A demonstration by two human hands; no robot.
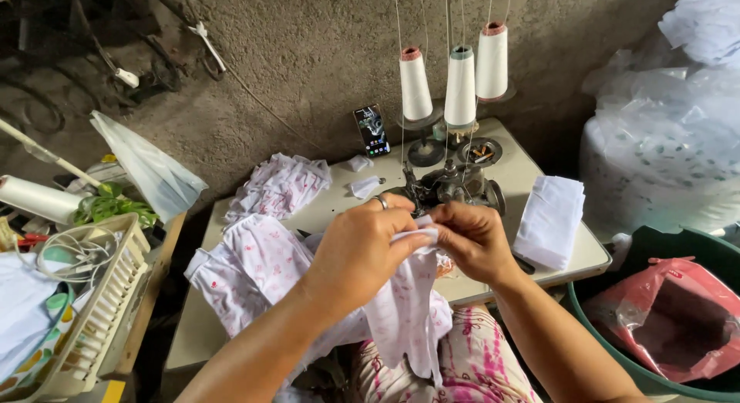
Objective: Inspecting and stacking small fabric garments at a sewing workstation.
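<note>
Right now, from the head camera, your left hand [362, 249] and right hand [472, 240] are both pinched shut on a small white strip [416, 235] at the top edge of the pink-printed white garment [405, 310], which hangs from your fingers down over your lap, just in front of the sewing machine [447, 186]. Your fingertips nearly meet, so if one grip slackens the strip could slide off the edge and go on crooked. The loose body of the garment trails toward the heap of similar pieces [254, 264] on the table [501, 152]; it could snag or drag them off as you lift. Threads run down from the three spools [460, 85] close above your hands, and a careless raise could catch one. The phone [372, 130] leans against the wall and might tip if the table shakes.
</note>
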